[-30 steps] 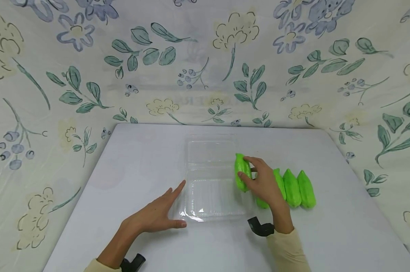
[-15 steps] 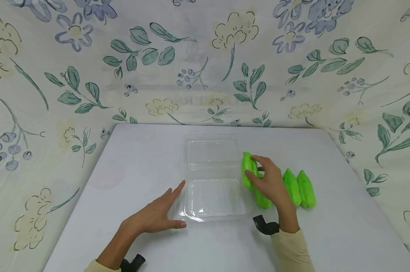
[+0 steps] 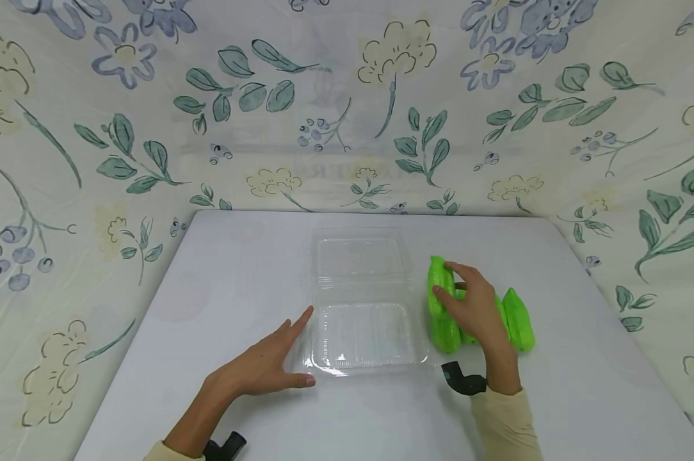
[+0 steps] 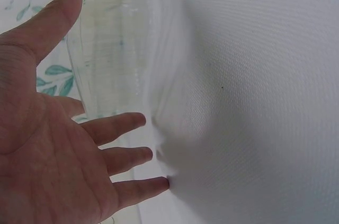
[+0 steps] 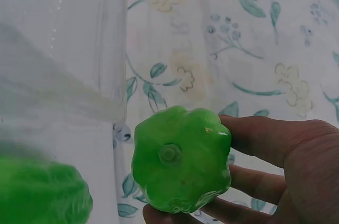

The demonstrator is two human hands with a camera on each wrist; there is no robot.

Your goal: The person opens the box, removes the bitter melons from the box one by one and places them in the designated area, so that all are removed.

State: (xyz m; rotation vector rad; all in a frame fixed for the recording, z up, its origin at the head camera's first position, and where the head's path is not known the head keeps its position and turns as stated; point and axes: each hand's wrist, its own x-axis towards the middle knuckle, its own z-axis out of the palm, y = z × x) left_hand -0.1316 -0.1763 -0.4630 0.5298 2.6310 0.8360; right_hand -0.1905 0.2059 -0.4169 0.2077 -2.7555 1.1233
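My right hand (image 3: 474, 307) pinches a glossy, ribbed green toy gourd (image 3: 441, 285) between thumb and fingers. In the right wrist view its blunt end with a small round nub (image 5: 170, 154) faces the camera. The held gourd is above a row of similar green gourds, partly hidden by my hand; one gourd (image 3: 445, 333) lies just below it and another (image 3: 518, 320) lies at the right end. To the left sits a clear plastic clamshell box (image 3: 361, 336) with its lid (image 3: 358, 256) folded back. My left hand (image 3: 263, 363) spreads its fingers beside the box's left side, holding nothing.
The white tabletop (image 3: 226, 275) carries the box and the gourds. Behind it hangs a flower-printed cloth (image 3: 335, 153), which also shows at both sides. Black camera mounts (image 3: 462, 381) are strapped at both wrists.
My right hand has moved to the right with the gourd, away from the box's right edge and over the row of gourds. My left hand and the box stay put.
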